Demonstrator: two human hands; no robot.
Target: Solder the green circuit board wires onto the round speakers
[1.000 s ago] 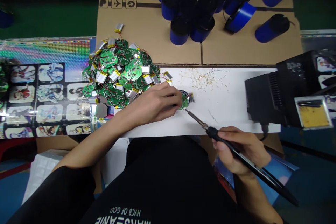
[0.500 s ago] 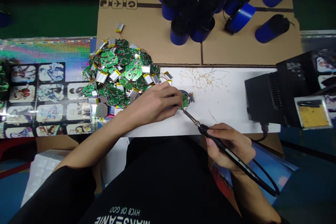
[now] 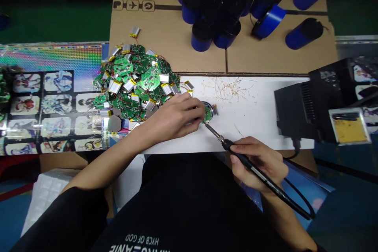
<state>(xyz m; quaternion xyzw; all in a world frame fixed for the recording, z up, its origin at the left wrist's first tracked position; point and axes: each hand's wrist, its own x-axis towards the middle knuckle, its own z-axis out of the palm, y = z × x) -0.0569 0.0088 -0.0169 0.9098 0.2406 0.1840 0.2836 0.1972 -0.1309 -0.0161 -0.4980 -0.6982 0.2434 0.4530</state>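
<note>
My right hand (image 3: 260,161) is closed around the black handle of a soldering iron (image 3: 244,158). The iron's metal tip reaches the lower left edge of a green circuit board (image 3: 208,113), which sits in a dark round housing on the white board. My left hand (image 3: 183,114) is at the left side of that housing, fingers bent and pressed together; what they pinch is hidden. A small battery (image 3: 215,109) with wires lies at the housing's right edge. Left of my left hand is a heap of green circuit boards (image 3: 149,78) with silver batteries.
Blue and black cylinders (image 3: 304,33) stand and lie on the cardboard (image 3: 153,27) at the back. Wire scraps (image 3: 233,88) lie on the white board (image 3: 254,118). At right are a black soldering station (image 3: 291,108) and a yellow sponge tray (image 3: 350,129). Printed sheets (image 3: 56,126) lie left.
The view has shifted slightly. Both hands keep nearly the same places, and the iron's tip stays at the circuit board's lower edge.
</note>
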